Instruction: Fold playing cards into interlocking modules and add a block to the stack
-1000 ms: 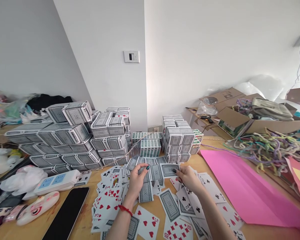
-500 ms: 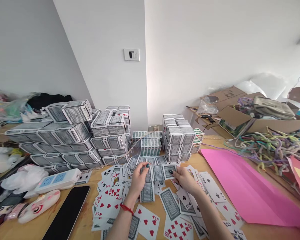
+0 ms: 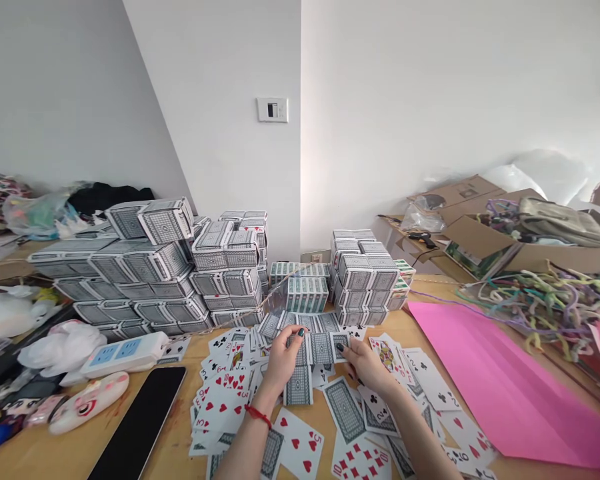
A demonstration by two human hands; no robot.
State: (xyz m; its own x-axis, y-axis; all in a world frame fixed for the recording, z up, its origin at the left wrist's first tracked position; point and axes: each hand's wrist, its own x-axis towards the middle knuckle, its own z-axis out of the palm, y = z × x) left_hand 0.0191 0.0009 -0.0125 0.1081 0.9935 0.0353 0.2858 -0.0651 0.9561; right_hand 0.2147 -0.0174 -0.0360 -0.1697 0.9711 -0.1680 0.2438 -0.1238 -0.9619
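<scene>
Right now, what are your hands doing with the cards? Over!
Left fingers at back-up card row. Right fingers pinching one card, back showing. Loose cards scattered close around. Over.

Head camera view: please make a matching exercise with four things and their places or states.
Column 1
1. right hand
2. red cord bracelet
3. bright pink paper sheet
4. black-screened rectangular phone

Column 2
A. around the wrist of the left hand
B. left of the scattered playing cards
C. right of those cards
D. thumb on a grey-patterned card

Pairs: 1-D; 2-A; 3-C; 4-B
</scene>
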